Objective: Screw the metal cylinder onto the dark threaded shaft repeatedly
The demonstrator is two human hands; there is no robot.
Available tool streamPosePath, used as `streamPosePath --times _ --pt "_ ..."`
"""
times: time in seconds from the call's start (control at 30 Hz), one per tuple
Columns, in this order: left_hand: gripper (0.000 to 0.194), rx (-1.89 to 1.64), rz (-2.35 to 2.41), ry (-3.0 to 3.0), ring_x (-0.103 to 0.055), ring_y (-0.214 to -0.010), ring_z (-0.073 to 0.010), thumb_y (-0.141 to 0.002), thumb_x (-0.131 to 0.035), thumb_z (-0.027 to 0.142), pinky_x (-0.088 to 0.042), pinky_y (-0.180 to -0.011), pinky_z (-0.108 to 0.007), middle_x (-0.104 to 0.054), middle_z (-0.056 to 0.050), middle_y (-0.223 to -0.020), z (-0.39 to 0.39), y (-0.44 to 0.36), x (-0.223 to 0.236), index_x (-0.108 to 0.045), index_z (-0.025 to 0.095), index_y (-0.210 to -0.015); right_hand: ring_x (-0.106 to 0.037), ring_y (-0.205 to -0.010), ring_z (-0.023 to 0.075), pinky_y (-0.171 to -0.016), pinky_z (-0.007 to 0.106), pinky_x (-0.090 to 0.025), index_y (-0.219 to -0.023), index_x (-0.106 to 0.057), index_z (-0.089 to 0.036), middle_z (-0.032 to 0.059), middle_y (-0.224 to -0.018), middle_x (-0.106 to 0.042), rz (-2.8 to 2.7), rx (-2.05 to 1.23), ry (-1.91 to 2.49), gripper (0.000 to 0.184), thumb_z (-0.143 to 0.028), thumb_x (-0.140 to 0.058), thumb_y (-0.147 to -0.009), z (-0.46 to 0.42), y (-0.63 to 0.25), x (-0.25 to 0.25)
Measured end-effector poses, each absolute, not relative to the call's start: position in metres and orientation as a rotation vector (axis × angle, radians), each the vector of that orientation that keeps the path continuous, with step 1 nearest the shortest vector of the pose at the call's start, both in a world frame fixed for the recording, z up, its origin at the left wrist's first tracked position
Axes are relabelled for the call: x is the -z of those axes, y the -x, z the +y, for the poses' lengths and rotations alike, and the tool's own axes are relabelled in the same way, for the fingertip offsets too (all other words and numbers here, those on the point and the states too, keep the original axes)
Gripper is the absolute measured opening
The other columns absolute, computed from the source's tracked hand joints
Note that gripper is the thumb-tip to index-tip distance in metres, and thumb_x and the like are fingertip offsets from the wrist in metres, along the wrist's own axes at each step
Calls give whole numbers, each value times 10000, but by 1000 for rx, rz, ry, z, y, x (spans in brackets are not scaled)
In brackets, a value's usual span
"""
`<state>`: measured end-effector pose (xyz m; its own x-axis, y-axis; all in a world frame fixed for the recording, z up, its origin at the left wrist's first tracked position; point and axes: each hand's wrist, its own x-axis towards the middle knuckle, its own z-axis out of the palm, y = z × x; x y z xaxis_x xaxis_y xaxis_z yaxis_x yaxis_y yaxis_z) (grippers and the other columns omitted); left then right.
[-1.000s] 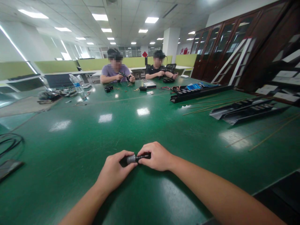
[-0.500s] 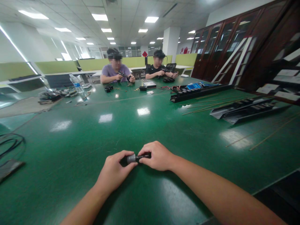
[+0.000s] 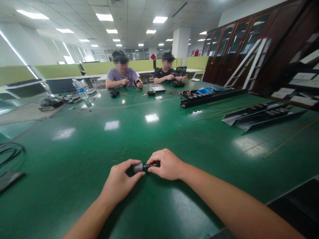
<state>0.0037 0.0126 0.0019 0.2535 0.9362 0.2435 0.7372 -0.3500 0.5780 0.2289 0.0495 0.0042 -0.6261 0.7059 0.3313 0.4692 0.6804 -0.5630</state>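
A small cylindrical part point(image 3: 138, 168) with a grey metal body and a thin, dark, stepped shaft lies level between my hands, just over the green tabletop point(image 3: 104, 146). Its kind is not clear; it looks like a small motor. My left hand point(image 3: 122, 181) pinches the grey body between thumb and fingers, from the left. From the other side, the thumb and fingertips of my right hand point(image 3: 166, 165) close round the dark shaft point(image 3: 151, 165). Part of the shaft's far end is hidden in that hand's grip.
Black metal channels point(image 3: 259, 118) and thin rods point(image 3: 214, 115) lie to the right. Beyond sit two people point(image 3: 122, 74) handling dark tools. A water bottle point(image 3: 81, 89) stands by a pile of parts point(image 3: 56, 99) at the back left. Black cable point(image 3: 12, 151) lies at the left edge.
The view has shifted very slightly. Both hands keep the same hold on the cylindrical part, with barely any finger movement visible.
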Motion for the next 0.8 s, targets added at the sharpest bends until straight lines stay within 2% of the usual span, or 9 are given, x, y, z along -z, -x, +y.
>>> streamPosePath --times 0.57,0.8 --pt "274 -821 1538 -2176 -702 -937 -202 -777 -747 332 -531 -879 -321 -747 23 -1017 14 -3 -1 -705 282 -1043 -650 -715 145 -682 243 -440 -886 -756 -185 19 -793 -729 -2309 -611 919 138 -251 -718 -772 50 -231 -3" --pt "271 -845 1521 -2175 -699 -942 -200 -775 -748 326 -531 -880 -322 -746 20 -1018 14 -2 0 -703 273 -1037 -631 -683 133 -641 232 -417 -837 -746 -189 5 -750 -710 -2239 -640 950 152 -307 -765 -743 51 -227 0"
